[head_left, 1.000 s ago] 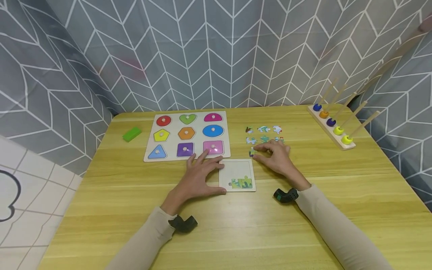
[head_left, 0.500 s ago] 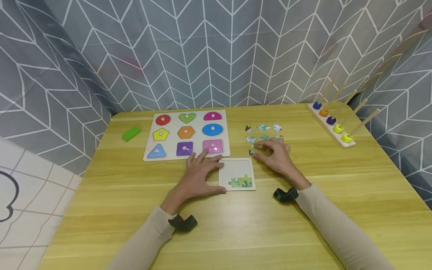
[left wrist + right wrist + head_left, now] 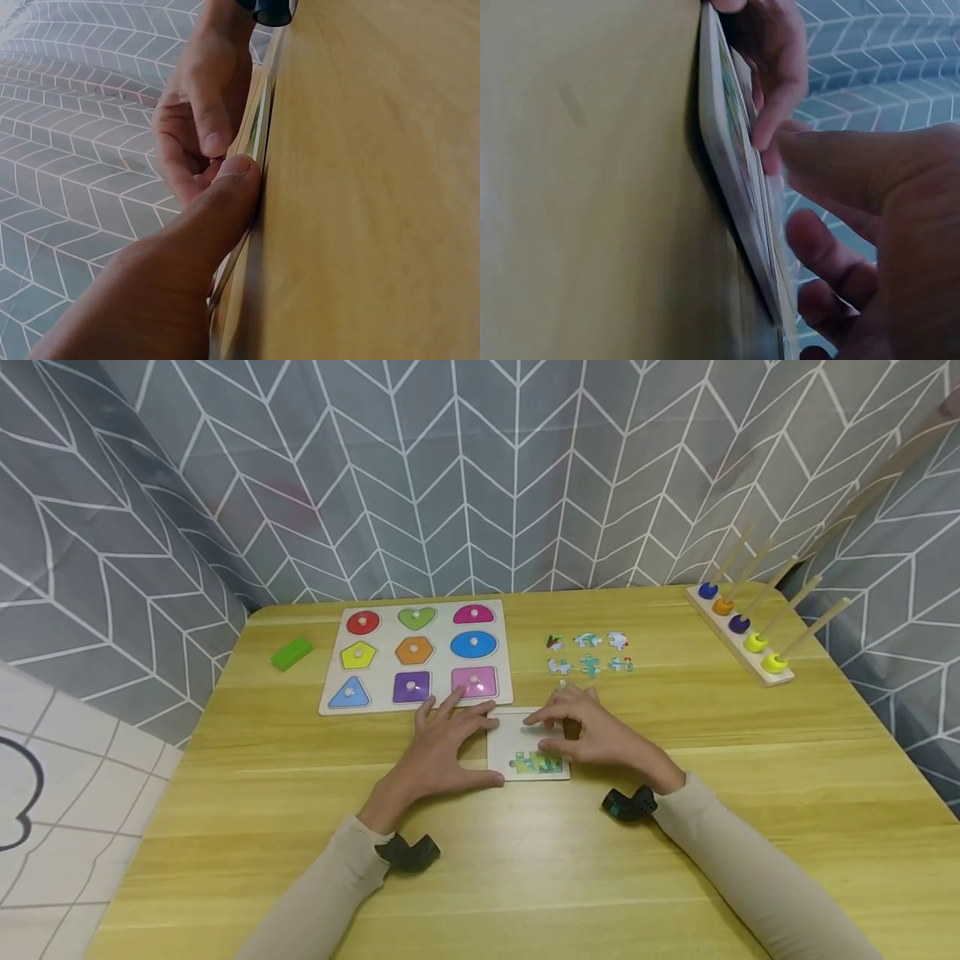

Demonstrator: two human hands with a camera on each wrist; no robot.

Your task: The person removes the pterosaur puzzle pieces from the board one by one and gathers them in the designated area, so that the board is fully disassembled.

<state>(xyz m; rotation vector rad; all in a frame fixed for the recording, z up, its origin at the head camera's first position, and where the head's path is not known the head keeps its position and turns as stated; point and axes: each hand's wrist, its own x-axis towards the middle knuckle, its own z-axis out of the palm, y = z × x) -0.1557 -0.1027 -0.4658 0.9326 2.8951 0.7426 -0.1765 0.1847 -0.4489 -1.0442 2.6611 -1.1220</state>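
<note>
A small white square puzzle board [image 3: 512, 735] lies on the table, with joined green jigsaw pieces [image 3: 528, 764] in its lower right part. My left hand [image 3: 438, 756] holds the board's left side, thumb at the lower corner and fingertips at the upper one. In the left wrist view its thumb [image 3: 236, 176] presses on the board's edge. My right hand [image 3: 592, 731] hovers over the board's right side, thumb and index finger apart, the thumb near the green pieces; nothing shows between them. Just behind this hand peeks the edge of another jigsaw piece [image 3: 562, 683], mostly hidden.
Beyond the right hand, several loose jigsaw pieces [image 3: 589, 666] lie in two rows. A shape board [image 3: 386, 670] with knobbed pieces sits back left, beside a green block [image 3: 292, 653]. A peg stand [image 3: 742, 643] with coloured beads stands far right. A patterned curtain [image 3: 480, 485] hangs behind the table.
My right hand has moved left and toward me, from beside the nearest loose piece to over the puzzle board. The left hand stays where it was.
</note>
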